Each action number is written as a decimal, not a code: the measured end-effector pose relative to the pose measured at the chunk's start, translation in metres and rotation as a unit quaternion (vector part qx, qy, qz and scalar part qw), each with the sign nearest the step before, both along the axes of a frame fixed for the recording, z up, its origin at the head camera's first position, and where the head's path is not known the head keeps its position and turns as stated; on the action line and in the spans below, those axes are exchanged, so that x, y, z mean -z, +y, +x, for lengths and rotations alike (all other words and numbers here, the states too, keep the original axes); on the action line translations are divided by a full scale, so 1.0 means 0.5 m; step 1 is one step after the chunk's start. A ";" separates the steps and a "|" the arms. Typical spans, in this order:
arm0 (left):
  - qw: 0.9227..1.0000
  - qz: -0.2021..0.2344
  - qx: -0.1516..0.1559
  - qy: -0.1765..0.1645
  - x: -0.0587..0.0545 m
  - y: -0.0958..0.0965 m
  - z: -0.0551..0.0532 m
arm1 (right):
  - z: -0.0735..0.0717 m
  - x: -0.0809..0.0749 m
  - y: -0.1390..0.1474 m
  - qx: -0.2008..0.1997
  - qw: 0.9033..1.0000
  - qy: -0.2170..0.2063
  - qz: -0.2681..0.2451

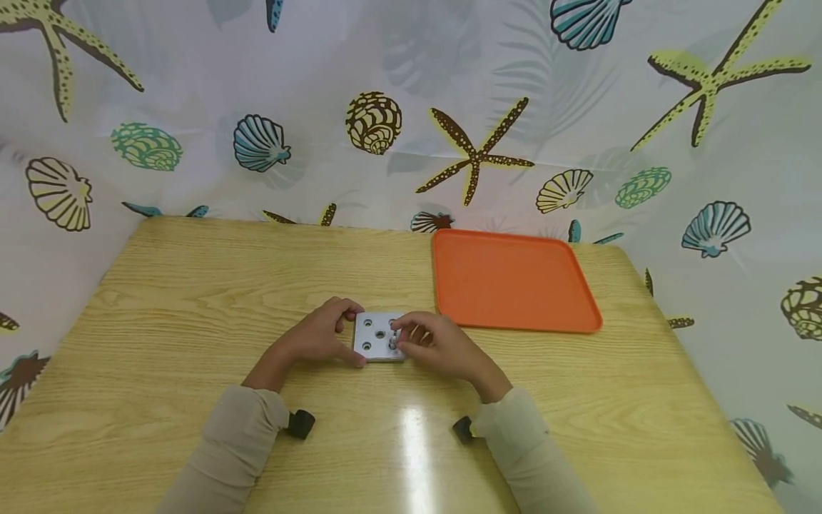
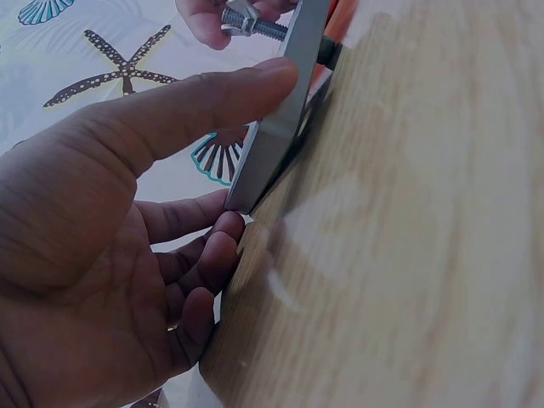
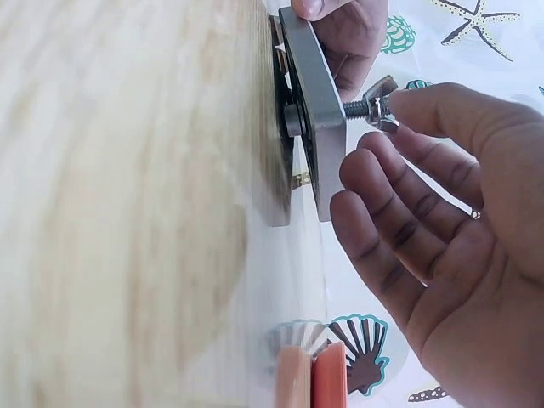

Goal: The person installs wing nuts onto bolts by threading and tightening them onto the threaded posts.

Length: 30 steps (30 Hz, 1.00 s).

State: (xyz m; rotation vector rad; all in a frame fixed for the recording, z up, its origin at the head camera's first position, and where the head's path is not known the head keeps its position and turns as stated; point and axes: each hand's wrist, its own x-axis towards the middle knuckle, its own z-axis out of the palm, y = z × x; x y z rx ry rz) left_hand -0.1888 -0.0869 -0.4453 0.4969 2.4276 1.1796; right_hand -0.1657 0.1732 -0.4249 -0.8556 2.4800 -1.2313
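Note:
A square silver metal plate (image 1: 379, 348) with several holes lies in front of me on the table. My left hand (image 1: 321, 334) grips its left side, thumb on the near edge and fingers at the far corner. In the right wrist view, a threaded bolt (image 3: 354, 110) passes through the plate and carries a wing nut (image 3: 382, 102). My right hand (image 1: 443, 348) pinches this wing nut at the plate's near right hole; its other fingers are loosely bent. The bolt's head (image 3: 293, 120) shows under the plate, which stands slightly off the tabletop.
An orange tray (image 1: 514, 278) lies at the back right of the wooden table (image 1: 212, 285), beyond my right hand. A cloth with shells and starfish (image 1: 308, 71) hangs behind and beside the table. Black straps with small blocks sit at both cuffs.

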 end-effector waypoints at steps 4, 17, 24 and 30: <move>1.000 -0.003 -0.003 -0.004 -0.002 0.001 -0.002 | 0.001 -0.005 0.001 0.008 1.000 -0.005 0.000; 1.000 -0.003 -0.005 -0.002 -0.006 0.001 0.003 | 0.001 -0.006 -0.003 0.026 1.000 0.002 -0.012; 1.000 -0.005 -0.007 -0.004 -0.003 0.001 0.001 | -0.001 -0.004 -0.003 0.030 0.999 0.009 -0.014; 1.000 -0.004 -0.006 -0.005 -0.002 0.001 0.001 | -0.001 -0.004 -0.004 0.030 0.999 0.010 -0.009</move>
